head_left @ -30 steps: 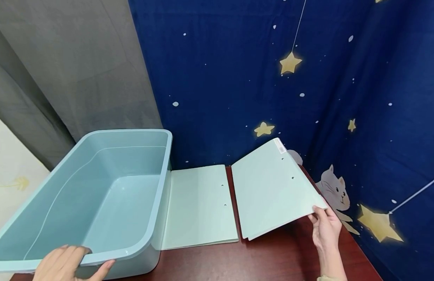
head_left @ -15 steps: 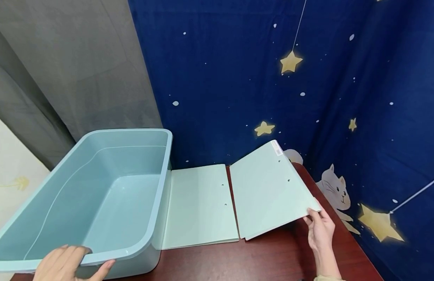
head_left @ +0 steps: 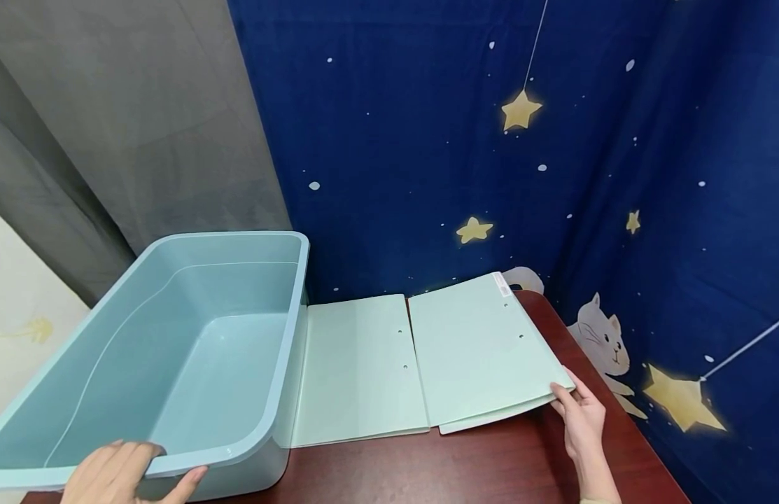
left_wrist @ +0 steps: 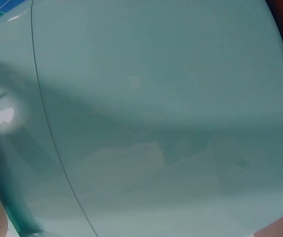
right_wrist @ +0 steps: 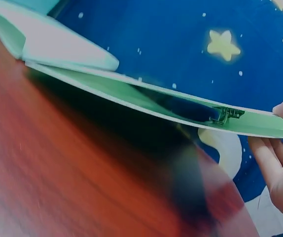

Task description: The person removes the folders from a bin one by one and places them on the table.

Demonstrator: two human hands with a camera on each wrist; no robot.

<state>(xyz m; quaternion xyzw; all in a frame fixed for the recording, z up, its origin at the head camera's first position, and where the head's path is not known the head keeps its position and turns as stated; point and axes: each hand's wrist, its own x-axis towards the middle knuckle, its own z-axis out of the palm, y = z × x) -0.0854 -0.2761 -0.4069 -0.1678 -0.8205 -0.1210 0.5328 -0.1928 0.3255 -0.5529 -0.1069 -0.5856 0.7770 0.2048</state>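
My right hand (head_left: 581,416) pinches the near right corner of a pale green file folder (head_left: 483,353), thumb on top and fingers underneath. In the right wrist view this folder's covers (right_wrist: 131,101) stand slightly apart, with a metal clip (right_wrist: 225,114) between them, and its held end is raised over the table. A second pale green folder (head_left: 360,371) lies flat beside it, its left edge against the tub. My left hand (head_left: 115,472) grips the near rim of a large light blue plastic tub (head_left: 285,336), thumb outside. The tub's wall (left_wrist: 156,98) fills the left wrist view.
Both folders and the tub are on a dark red wooden table (head_left: 376,472), whose right edge runs close to my right hand. Behind hang a blue curtain (head_left: 395,140) with stars and a grey curtain (head_left: 131,126). The tub's visible inside holds nothing.
The right folder has come down closer to the table, its far edge dropping. My right hand has shifted slightly left and down with it. My left hand has stayed on the tub rim.
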